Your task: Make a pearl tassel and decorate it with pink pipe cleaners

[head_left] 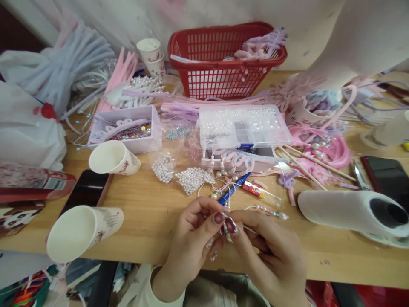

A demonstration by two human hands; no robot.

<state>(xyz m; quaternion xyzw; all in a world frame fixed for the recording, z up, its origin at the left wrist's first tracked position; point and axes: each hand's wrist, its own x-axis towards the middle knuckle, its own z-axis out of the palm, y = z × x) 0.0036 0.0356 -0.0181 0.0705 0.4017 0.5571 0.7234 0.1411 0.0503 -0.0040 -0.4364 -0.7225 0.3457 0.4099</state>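
My left hand [194,238] and my right hand [268,251] meet at the near edge of the wooden table [153,221], thumbs and forefingers pinched together on a thin wire. A short run of pink and white beads [268,211] on that wire sticks out to the right above my right hand. Just beyond my fingers lie a blue pen [234,189], a small red-capped tube [260,192] and wire loops with beads. Loose white pearls in a heap [193,179] sit behind my left hand.
A clear compartment box of pearls [243,125] and a lilac tray [128,130] stand mid-table; a red basket [223,59] is behind. Two tipped paper cups [111,157] [79,230] and a dark phone [84,189] lie left. A white roll [351,211], scissors and another phone [386,172] lie right.
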